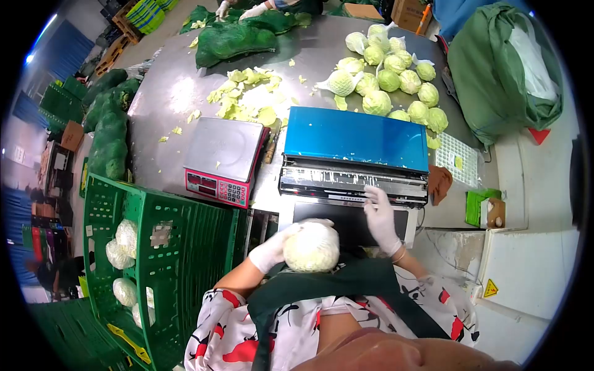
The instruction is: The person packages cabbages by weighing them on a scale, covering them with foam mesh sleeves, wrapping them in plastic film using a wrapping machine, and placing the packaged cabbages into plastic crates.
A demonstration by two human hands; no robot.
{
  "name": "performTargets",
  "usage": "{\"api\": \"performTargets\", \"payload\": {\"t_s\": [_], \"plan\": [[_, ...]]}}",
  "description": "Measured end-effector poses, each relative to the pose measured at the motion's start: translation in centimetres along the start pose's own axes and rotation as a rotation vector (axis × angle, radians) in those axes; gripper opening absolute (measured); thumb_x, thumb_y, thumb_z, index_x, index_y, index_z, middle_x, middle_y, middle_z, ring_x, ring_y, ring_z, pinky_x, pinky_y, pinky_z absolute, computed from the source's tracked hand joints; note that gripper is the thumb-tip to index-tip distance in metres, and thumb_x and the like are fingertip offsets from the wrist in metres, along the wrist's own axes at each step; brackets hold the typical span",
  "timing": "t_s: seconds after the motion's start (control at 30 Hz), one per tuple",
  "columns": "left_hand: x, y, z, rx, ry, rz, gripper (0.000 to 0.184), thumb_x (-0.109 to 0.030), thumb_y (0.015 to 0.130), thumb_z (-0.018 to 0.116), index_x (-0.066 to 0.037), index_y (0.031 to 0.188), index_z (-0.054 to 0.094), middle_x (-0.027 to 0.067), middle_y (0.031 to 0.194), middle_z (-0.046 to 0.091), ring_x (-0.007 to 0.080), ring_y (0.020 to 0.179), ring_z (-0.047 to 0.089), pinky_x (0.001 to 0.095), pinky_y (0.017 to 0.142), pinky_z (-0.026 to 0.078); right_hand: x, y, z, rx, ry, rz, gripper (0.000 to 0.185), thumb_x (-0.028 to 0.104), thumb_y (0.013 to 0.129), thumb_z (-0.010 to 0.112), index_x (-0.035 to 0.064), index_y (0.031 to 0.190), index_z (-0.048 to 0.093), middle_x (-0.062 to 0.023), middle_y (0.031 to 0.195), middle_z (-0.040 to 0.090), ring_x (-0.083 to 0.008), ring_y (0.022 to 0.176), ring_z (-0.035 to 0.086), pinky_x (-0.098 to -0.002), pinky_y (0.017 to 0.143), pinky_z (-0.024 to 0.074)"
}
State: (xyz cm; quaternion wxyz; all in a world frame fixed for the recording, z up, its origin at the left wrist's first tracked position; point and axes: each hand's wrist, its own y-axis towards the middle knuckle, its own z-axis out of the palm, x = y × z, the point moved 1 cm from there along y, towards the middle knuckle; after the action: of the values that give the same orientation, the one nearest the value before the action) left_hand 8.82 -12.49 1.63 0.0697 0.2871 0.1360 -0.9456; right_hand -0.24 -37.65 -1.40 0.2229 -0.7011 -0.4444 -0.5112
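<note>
My left hand (276, 248), in a white glove, is closed around the side of a pale cabbage (311, 247) close to my apron. The cabbage looks shiny, as if covered in clear film, though the glare makes this hard to tell. My gloved right hand (382, 219) is raised over the dark plate (346, 224) of a blue film-wrapping machine (356, 139). Its fingers are stretched and apart near the machine's front bar, and I see nothing in them.
Left of the machine stands a red scale (223, 154). Loose leaves (247, 93) and several cabbages (390, 74) lie beyond. Green crates (176, 260) stand at left, one holding wrapped cabbages (124, 290). A green sack (495, 74) is at right. Another person's gloved hands (253, 11) touch net bags (235, 46).
</note>
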Motion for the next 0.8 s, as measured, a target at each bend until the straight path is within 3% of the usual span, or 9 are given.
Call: {"api": "performTargets", "payload": {"t_s": [0.1, 0.23, 0.3, 0.37, 0.43, 0.47, 0.63, 0.7, 0.8], "plan": [[-4.6, -7.1, 2.1, -0.509, 0.375, 0.421, 0.102, -0.072, 0.075, 0.063, 0.004, 0.14, 0.043, 0.0189, 0.134, 0.055, 0.0286, 0.119, 0.059, 0.0434, 0.099, 0.051, -1.3, 1.7, -0.9, 0.104, 0.188, 0.168, 0.028, 0.003, 0.094, 0.053, 0.0007, 0.121, 0.057, -0.0118, 0.113, 0.066, -0.0177, 0.105, 0.063, -0.0297, 0.091, 0.049], [-9.0, -21.9, 0.8, -1.315, 0.379, 1.19, 0.09, -0.063, 0.081, 0.054, -0.004, 0.147, 0.037, 0.0217, 0.144, 0.044, 0.039, 0.128, 0.049, 0.0578, 0.102, 0.047, -2.0, 3.2, -0.6, 0.226, 0.261, 0.216, 0.026, 0.003, 0.094, 0.053, 0.0005, 0.119, 0.059, -0.0101, 0.111, 0.067, -0.0171, 0.101, 0.064, -0.0297, 0.091, 0.0489], [-14.9, -25.3, 5.4, -1.595, 1.121, 1.387, 0.079, -0.058, 0.088, 0.052, -0.002, 0.143, 0.043, 0.0204, 0.141, 0.048, 0.036, 0.127, 0.049, 0.0544, 0.103, 0.045, -2.5, 3.8, -0.4, 0.253, 0.252, 0.217, 0.025, 0.003, 0.094, 0.052, 0.0006, 0.118, 0.06, -0.0096, 0.111, 0.067, -0.0169, 0.101, 0.065, -0.0296, 0.091, 0.0488], [-16.7, -28.2, 7.0, -2.038, 1.429, 1.234, 0.067, -0.049, 0.093, 0.056, -0.003, 0.141, 0.047, 0.0179, 0.141, 0.05, 0.0347, 0.126, 0.051, 0.0502, 0.1, 0.047, -2.9, 4.4, -0.1, 0.282, 0.207, 0.224, 0.025, 0.002, 0.094, 0.052, 0.0007, 0.117, 0.06, -0.0091, 0.109, 0.067, -0.0166, 0.1, 0.065, -0.0294, 0.091, 0.0489], [-17.5, -33.0, 3.3, -2.092, 1.417, 1.412, 0.066, -0.046, 0.074, 0.081, -0.01, 0.125, 0.063, 0.0154, 0.126, 0.062, 0.0337, 0.11, 0.06, 0.0478, 0.094, 0.05, -2.9, 5.0, 0.2, 0.265, 0.217, 0.188, 0.021, 0.004, 0.094, 0.053, 0.0016, 0.113, 0.062, -0.0085, 0.104, 0.068, -0.0154, 0.098, 0.065, -0.0286, 0.088, 0.0491], [-17.5, -33.4, 3.9, -2.433, 1.483, 0.763, 0.066, -0.042, 0.092, 0.063, -0.003, 0.142, 0.047, 0.0178, 0.143, 0.049, 0.0314, 0.128, 0.05, 0.043, 0.104, 0.045, -3.0, 5.4, 0.1, 0.267, 0.188, 0.165, 0.02, 0.005, 0.094, 0.054, 0.0018, 0.112, 0.063, -0.0083, 0.103, 0.069, -0.0149, 0.097, 0.065, -0.0284, 0.087, 0.0491], [-18.3, -26.8, 2.7, -2.525, 1.93, 0.612, 0.06, -0.03, 0.091, 0.069, 0.0, 0.139, 0.049, 0.0169, 0.144, 0.049, 0.0283, 0.129, 0.051, 0.039, 0.109, 0.039, -2.4, 9.5, -1.5, 0.19, 0.059, 0.112, 0.018, 0.008, 0.095, 0.058, 0.0027, 0.11, 0.065, -0.0074, 0.101, 0.069, -0.0132, 0.093, 0.063, -0.0275, 0.084, 0.0493], [-19.3, -19.5, 2.9, -2.069, 1.914, 1.093, 0.055, -0.018, 0.085, 0.073, -0.002, 0.134, 0.055, 0.0151, 0.135, 0.057, 0.0276, 0.123, 0.055, 0.0384, 0.105, 0.042, -3.2, 12.9, -2.4, 0.1, -0.025, -0.004, 0.019, 0.003, 0.093, 0.057, 0.0038, 0.11, 0.065, -0.0086, 0.099, 0.067, -0.0146, 0.089, 0.064, -0.028, 0.08, 0.0501], [-21.4, -7.5, 1.0, -1.414, 1.649, 1.073, 0.053, -0.007, 0.083, 0.072, -0.002, 0.134, 0.055, 0.0133, 0.129, 0.061, 0.0241, 0.116, 0.059, 0.0367, 0.101, 0.046, -5.2, 19.4, -3.2, -0.031, -0.238, -0.248, 0.019, 0.002, 0.089, 0.06, 0.0045, 0.107, 0.064, -0.0133, 0.102, 0.064, -0.0273, 0.094, 0.063, -0.0356, 0.084, 0.0495]]}}
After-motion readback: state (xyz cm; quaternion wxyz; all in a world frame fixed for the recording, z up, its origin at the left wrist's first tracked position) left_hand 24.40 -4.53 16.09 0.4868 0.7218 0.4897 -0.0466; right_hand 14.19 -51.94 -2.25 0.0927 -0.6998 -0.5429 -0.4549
